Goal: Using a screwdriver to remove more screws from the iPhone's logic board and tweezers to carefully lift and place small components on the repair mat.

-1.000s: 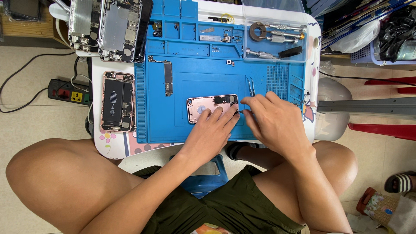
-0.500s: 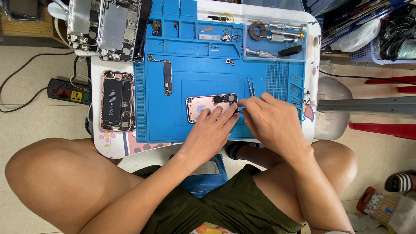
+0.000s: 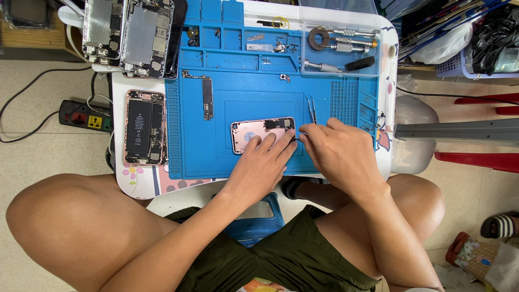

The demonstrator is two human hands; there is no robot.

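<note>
Pink phone shell lies flat on the blue mat, long axis running left-right across the surface, camera end toward the right hand. Left hand is pressed down on the shell's near edge, fingers spread flat over its right half, pinning it w/ no closed grip around it. Right hand sits just right of the shell, fingertips pinched narrow on a small dark tool tip that meets the shell's right end; can't tell what kind of tool. Tweezers lie on the mat just beyond the right hand, untouched. Further out from the right hand, a clear tray w/ screwdrivers. Well left of the left hand: a logic board on the mat, then an opened phone showing its battery, off the mat's edge. Two more stripped phones at the far left corner.
</note>
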